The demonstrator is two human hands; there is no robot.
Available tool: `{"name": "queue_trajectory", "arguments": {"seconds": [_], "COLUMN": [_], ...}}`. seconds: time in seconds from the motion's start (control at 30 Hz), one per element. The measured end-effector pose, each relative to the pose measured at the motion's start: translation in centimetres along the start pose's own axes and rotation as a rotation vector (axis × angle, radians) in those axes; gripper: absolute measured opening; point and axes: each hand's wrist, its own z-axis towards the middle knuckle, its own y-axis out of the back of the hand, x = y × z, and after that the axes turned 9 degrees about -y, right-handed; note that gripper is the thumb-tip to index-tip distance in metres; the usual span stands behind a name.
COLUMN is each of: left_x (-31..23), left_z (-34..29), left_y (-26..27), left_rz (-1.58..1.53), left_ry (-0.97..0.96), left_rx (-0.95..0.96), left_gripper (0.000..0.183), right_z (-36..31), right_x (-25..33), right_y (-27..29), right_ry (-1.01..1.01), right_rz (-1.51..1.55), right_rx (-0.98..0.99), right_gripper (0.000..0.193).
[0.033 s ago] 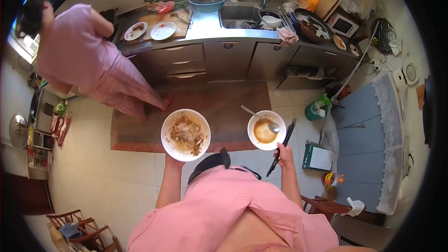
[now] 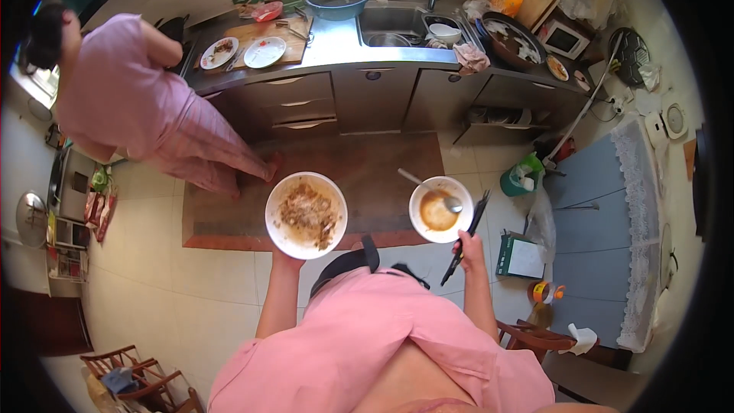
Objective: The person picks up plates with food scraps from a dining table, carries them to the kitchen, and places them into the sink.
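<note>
My left hand (image 2: 288, 260) is closed on the underside of a large white bowl (image 2: 274, 233), its fingers mostly hidden beneath it. Brown food scraps and some liquid lie in that bowl. To the right, a smaller white bowl (image 2: 414, 223) with brown liquid is in my right hand (image 2: 471, 251). A metal spoon (image 2: 453, 204) rests in it, its handle over the far rim. The same hand grips a bundle of black chopsticks (image 2: 468, 243), slanting beside the bowl. Both bowls are held level in front of my body, apart from each other.
A person in pink (image 2: 126, 95) stands at the counter on the left. Ahead, the counter holds dirty plates (image 2: 264, 52), a blue basin (image 2: 336, 1), a sink (image 2: 386, 24) and a large dark pan (image 2: 511, 40). A brown mat (image 2: 367, 160) covers the floor; a green bin (image 2: 520, 176) stands right.
Both bowls have shifted slightly, the smaller one a little up and to the right with the chopsticks. My grip looks the same.
</note>
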Motion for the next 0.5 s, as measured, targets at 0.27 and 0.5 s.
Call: {"name": "queue_trajectory", "arguments": {"seconds": [0.27,0.5], "left_x": [1.3,2.6], "left_z": [13.4,18.2], "left_y": [-2.9,-7.7], "left_rz": [0.028,-0.099], "left_ry": [-0.105,-0.293], "left_rx": [-0.119,-0.112], "left_gripper": [0.047,0.05], "right_z": [11.8,27.0], "right_x": [12.1,25.4], "right_y": [-3.5,-14.1], "right_ry": [0.042,0.052], "right_rz": [0.041,-0.17], "right_rx": [-0.049,0.201], "right_gripper": [0.011,0.012]}}
